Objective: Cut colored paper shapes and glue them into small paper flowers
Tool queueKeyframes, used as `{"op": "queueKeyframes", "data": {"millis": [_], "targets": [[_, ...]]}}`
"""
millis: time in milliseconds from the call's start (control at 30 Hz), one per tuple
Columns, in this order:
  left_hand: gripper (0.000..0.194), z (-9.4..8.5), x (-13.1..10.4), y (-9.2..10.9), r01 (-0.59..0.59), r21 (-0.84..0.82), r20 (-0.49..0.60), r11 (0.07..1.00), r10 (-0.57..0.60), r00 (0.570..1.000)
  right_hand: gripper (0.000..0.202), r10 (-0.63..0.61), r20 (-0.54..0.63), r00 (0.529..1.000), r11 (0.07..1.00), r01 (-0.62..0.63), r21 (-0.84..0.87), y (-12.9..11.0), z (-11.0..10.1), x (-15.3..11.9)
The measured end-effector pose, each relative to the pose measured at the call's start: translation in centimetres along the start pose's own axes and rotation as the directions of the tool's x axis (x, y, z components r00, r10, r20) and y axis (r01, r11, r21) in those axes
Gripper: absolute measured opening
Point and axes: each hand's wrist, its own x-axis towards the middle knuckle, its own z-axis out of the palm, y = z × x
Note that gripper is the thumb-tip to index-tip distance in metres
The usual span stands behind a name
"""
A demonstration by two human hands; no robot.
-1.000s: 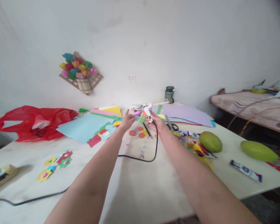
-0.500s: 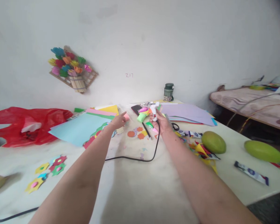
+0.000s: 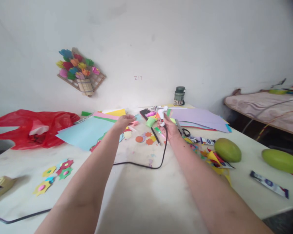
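My right hand (image 3: pixel 169 127) is wrapped round a white glue gun (image 3: pixel 162 116), which points up and away; its black cord (image 3: pixel 146 166) loops down over the table. My left hand (image 3: pixel 125 122) reaches to the far middle with its fingers close together, near a light blue paper piece (image 3: pixel 137 117) and a pink piece (image 3: pixel 134 123). What its fingertips hold is too small to make out. Between the hands lie a light green roll (image 3: pixel 150 122), a black pen (image 3: pixel 156 136) and orange paper flowers (image 3: pixel 149 141).
Left are a red plastic bag (image 3: pixel 48 130), blue paper sheets (image 3: pixel 80 133) and paper flowers (image 3: pixel 41 188). Right are purple sheets (image 3: pixel 197 117), scissors (image 3: pixel 186 132), a green mango (image 3: pixel 227 150), another (image 3: pixel 280 160) and a tube (image 3: pixel 269 184). A jar (image 3: pixel 179 96) stands by the wall.
My left hand's pointing finger has drawn in toward the others, and the light blue piece now shows beside it. The view has shifted slightly left; my right hand still holds the glue gun.
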Motion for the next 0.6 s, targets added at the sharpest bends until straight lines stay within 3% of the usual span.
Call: {"op": "queueKeyframes", "data": {"millis": [167,233,300,400,467,500,533,600], "targets": [[0.03,4.6,0.3,-0.1,0.119,-0.182,0.022,0.976,-0.117,0.993,0.043,0.016,0.013,1.0,1.0,-0.016,0.002,0.2,0.2,0.0],[0.026,6.3,0.1,0.1,0.16,-0.148,-0.063,0.976,-0.17,0.983,0.045,0.014,0.007,1.0,1.0,-0.014,0.006,0.3,0.1,0.0],[0.018,7.9,-0.5,0.1,0.175,-0.013,-0.203,0.985,-0.174,0.964,0.047,0.014,-0.004,1.0,1.0,-0.014,0.007,0.3,0.1,0.1],[0.01,9.7,-1.9,-0.2,0.11,0.395,-0.406,0.912,0.066,0.912,0.047,0.015,-0.017,1.0,1.0,-0.015,-0.014,0.3,0.1,0.1],[0.01,10.2,-2.9,-0.1,0.055,0.685,-0.42,0.727,0.331,0.845,0.045,0.01,-0.016,1.0,0.999,-0.01,-0.035,0.2,0.2,0.0],[0.01,10.1,-3.3,0.0,0.026,0.789,-0.364,0.613,0.434,0.824,0.044,0.007,-0.015,1.0,0.999,-0.008,-0.044,0.2,0.2,0.0],[0.009,9.9,-3.6,0.2,0.029,0.849,-0.317,0.528,0.464,0.827,0.044,0.004,-0.015,1.0,0.999,-0.005,-0.049,0.2,0.2,0.0],[0.01,8.9,-3.9,0.9,0.085,0.884,-0.31,0.46,0.441,0.842,0.043,-0.003,-0.021,1.0,0.999,0.002,-0.044,0.1,0.2,-0.1]]}}
